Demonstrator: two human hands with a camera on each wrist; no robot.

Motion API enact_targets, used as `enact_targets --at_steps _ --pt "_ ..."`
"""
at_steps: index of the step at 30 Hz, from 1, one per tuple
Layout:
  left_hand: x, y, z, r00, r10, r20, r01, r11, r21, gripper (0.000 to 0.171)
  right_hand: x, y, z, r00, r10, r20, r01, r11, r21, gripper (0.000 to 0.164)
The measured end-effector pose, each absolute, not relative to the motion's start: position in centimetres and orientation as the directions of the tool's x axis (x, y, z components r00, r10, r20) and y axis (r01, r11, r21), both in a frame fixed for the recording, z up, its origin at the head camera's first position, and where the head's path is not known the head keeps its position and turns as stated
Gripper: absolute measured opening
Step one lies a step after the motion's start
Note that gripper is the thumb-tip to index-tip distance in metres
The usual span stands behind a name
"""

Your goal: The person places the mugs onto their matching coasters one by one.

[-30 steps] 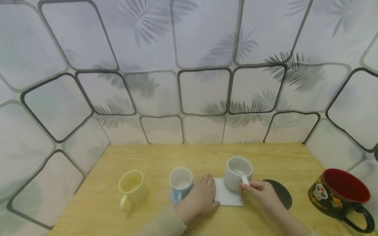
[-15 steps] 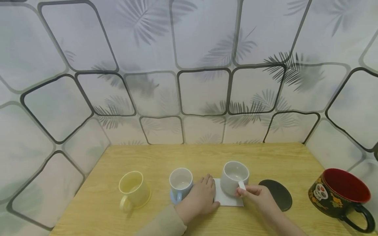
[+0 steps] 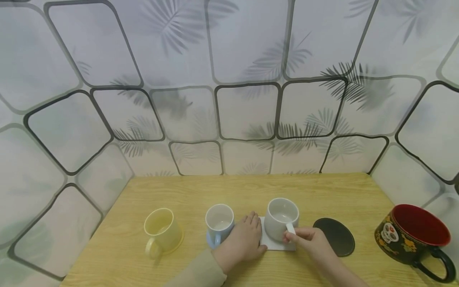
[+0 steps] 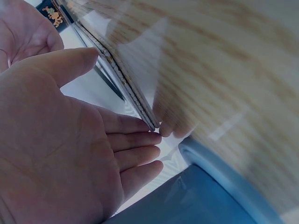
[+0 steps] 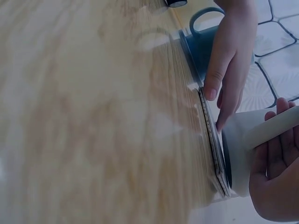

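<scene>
My right hand pinches the handle of a white mug, which stands upright over a white square coaster. Between this mug and a blue-and-white mug lies my left hand, palm down in the head view. Its fingers are extended, with fingertips at the coaster's edge in the left wrist view. In the right wrist view the white mug's base is right at the coaster's top face.
A yellow mug stands on a yellow coaster at the left. Right of my right hand lies a dark round coaster. Farther right is a large black mug with red inside and a skull design. A patterned curtain encloses the wooden table.
My right hand has carried the white mug left and toward me, from the coaster's right back part to over its middle. My left hand has stayed where it was.
</scene>
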State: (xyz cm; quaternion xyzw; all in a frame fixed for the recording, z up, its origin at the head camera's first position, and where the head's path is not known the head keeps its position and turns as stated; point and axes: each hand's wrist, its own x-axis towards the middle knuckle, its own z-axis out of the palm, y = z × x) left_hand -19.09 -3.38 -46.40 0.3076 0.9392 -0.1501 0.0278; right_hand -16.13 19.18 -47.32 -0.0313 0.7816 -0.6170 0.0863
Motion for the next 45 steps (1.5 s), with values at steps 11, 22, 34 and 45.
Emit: enact_targets --at_steps 11,22,34,45 --pt "-19.09 -3.28 -46.19 -0.81 0.566 -0.157 0.586 0.764 -0.27 0.084 -15.9 19.32 -47.75 -0.97 -0.215 -0.111 0.059 0.234 -0.971 0.026" --pt "-19.08 -3.29 -46.13 -0.81 0.565 -0.156 0.585 0.765 -0.271 0.083 -15.8 19.24 -47.79 -0.956 -0.275 -0.101 0.04 0.218 -0.975 0.029" --pt "-19.03 -3.27 -46.6 -0.818 0.553 -0.157 0.574 0.772 -0.273 0.083 -15.53 19.44 -47.73 -0.935 -0.331 -0.128 0.06 0.206 -0.977 0.033" --pt "-18.86 -3.25 -46.26 -0.824 0.537 -0.178 0.566 0.784 -0.257 0.083 -15.48 19.35 -47.88 -0.928 -0.362 -0.089 0.022 0.185 -0.982 0.032"
